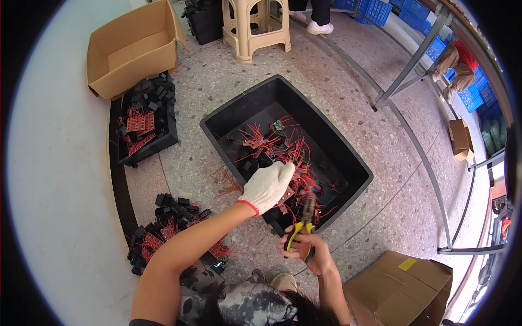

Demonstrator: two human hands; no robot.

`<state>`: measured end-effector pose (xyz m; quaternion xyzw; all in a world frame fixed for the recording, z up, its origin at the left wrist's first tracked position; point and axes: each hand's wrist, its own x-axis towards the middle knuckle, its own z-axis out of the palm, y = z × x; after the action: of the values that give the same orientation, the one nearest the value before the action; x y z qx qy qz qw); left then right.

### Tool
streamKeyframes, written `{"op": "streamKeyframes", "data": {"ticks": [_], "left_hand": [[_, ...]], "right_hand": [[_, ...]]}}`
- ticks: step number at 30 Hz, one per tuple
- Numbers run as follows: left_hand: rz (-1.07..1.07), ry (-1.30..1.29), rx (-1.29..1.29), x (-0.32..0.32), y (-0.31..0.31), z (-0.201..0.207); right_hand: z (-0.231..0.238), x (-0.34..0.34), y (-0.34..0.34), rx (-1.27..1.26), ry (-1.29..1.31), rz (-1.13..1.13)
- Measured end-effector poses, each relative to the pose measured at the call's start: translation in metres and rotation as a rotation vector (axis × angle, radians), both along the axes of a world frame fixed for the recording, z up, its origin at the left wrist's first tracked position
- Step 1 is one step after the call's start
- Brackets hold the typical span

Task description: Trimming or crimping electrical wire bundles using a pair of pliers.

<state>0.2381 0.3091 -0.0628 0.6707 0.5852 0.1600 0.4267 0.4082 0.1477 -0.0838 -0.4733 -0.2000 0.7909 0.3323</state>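
Observation:
A white knitted glove with a red cuff covers my left hand (268, 186), which is closed over the pile in a black plastic tub (331, 130). Whatever its fingers grip is hidden by the glove; circuit boards with red wires (299, 157) lie right beside them. My bare right hand (312, 249) is wrapped round pliers (306, 223) with yellow-and-black handles. Their jaws point away from me, over the near side of the tub, among red wires. A small green board (278, 125) and several black blocks (247, 165) lie in the tub too.
On the floor at left is a heap of black cases and red-wired boards (168, 223). Behind it stand a smaller filled black tub (163, 141) and an open cardboard box (133, 51). A beige stool (255, 30) is ahead; another carton (399, 288) sits near right, below metal table legs (410, 60).

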Motion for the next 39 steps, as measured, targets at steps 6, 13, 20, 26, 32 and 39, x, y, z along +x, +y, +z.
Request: {"op": "streamKeyframes", "data": {"ticks": [6,13,20,26,32,39], "left_hand": [[-0.035,-0.072,0.171,-0.004,0.0,-0.022],[-0.069,-0.114,-0.062,0.008,-0.006,-0.003],[-0.14,-0.065,0.068,0.008,-0.008,0.001],[-0.049,-0.215,0.067,0.011,-0.009,0.0],[-0.074,-0.09,-0.056,0.012,-0.007,0.003],[-0.255,0.158,0.376,0.019,-0.012,0.018]], "right_hand": [[0.004,-0.003,-0.005,-0.073,0.24,0.048],[0.015,-0.016,-0.007,0.024,0.002,0.025],[0.014,0.002,-0.004,0.051,-0.124,0.168],[0.017,-0.001,-0.004,-0.03,0.192,0.117],[0.008,-0.009,-0.013,0.056,-0.143,0.127],[0.021,-0.005,-0.007,0.127,-0.542,0.281]]}}
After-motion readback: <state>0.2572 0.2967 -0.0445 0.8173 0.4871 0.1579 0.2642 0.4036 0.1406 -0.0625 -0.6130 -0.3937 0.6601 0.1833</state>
